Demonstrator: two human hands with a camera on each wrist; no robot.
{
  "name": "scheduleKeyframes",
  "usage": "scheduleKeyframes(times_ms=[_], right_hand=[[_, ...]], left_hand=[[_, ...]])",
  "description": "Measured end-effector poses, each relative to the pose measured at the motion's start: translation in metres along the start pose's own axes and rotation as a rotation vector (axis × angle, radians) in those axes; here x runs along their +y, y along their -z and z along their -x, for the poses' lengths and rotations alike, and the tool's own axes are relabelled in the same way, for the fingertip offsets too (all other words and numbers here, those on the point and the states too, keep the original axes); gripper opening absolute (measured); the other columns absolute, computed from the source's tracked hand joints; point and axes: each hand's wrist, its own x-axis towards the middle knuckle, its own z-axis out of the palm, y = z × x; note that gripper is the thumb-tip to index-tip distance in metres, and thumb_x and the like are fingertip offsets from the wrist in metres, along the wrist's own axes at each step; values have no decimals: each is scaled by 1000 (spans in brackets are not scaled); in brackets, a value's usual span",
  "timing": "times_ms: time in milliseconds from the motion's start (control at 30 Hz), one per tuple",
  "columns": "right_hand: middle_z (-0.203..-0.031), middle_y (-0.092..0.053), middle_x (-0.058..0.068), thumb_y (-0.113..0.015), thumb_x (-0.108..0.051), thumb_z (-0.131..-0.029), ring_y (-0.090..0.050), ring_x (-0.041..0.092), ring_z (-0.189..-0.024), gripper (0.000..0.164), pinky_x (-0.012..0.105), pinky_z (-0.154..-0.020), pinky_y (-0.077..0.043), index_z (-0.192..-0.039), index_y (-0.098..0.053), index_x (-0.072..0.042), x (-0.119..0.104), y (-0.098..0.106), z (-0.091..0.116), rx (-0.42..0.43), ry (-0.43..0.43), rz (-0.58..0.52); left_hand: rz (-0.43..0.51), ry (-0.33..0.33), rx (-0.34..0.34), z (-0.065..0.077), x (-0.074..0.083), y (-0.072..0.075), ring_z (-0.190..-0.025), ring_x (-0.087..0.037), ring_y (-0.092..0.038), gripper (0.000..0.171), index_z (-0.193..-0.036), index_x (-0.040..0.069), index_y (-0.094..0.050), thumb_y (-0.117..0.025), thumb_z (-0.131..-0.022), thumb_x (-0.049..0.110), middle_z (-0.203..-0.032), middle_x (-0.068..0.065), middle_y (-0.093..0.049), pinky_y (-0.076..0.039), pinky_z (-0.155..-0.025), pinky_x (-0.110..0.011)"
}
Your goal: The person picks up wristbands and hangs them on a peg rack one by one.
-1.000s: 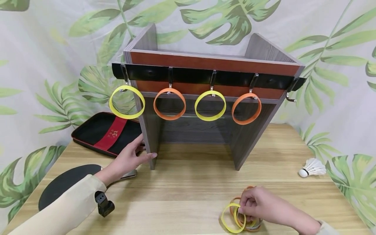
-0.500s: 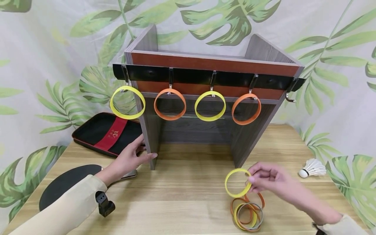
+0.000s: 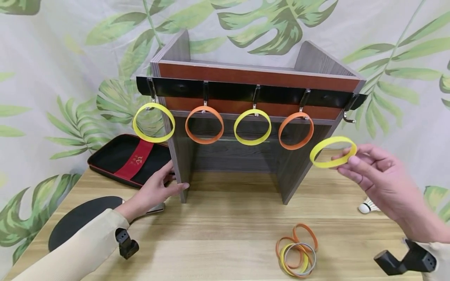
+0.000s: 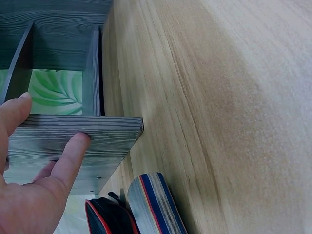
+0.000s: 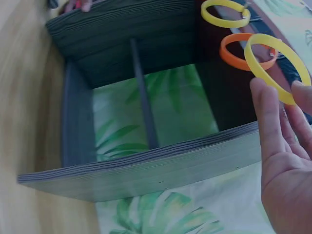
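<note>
Leaf-patterned cloth [image 3: 263,23] is hung behind a wooden desk [image 3: 211,238], where a grey stand [image 3: 295,168] is gripped at one edge by thumb and fingers of the left hand [image 3: 154,192]. A yellow ring [image 3: 325,164] is pinched between the fingers of the right hand [image 3: 386,183], just below the bare end hook [image 3: 345,116] in the head view. Hanging it seems the step in hand; its loop should be threaded over the hook's tip, clear of the neighbouring orange ring [image 3: 295,147]. Loose rings [image 3: 297,275] are heaped nearer; a shuttlecock [image 3: 365,207] is partly hidden.

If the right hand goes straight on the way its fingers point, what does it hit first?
Probably the nearest hanging orange ring, met first by the yellow ring the right hand holds; depth is unclear.
</note>
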Motion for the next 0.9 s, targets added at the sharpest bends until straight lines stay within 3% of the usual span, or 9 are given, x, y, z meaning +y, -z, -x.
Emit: scheduleKeyframes(times_ms=[200, 433, 900], right_hand=[[-121, -75, 20, -34, 15, -106, -77, 30, -110, 36, 32, -96, -60, -122, -66, 10, -15, -1, -14, 84, 2, -116], [-118, -75, 22, -34, 15, -106, -77, 33, -109, 36, 34, -97, -60, -117, -68, 12, -12, 4, -20, 95, -53, -239], [-120, -76, 25, -32, 12, -108, -76, 34, -112, 38, 34, -99, -58, -120, -68, 12, 0, 4, -16, 41, -107, -207]], left_hand=[[11, -1, -3, 1, 0, 0, -139, -43, -54, 88, -168, 29, -21, -74, -99, 25, -157, -18, -51, -48, -112, -62], [5, -10, -1, 0, 0, 0, -139, -42, -54, 88, -168, 27, -21, -75, -99, 24, -157, -18, -50, -46, -113, -63], [4, 5, -6, 0, 1, 1, -140, -42, -53, 88, -168, 28, -21, -74, -99, 24, -158, -18, -49, -45, -114, -64]])
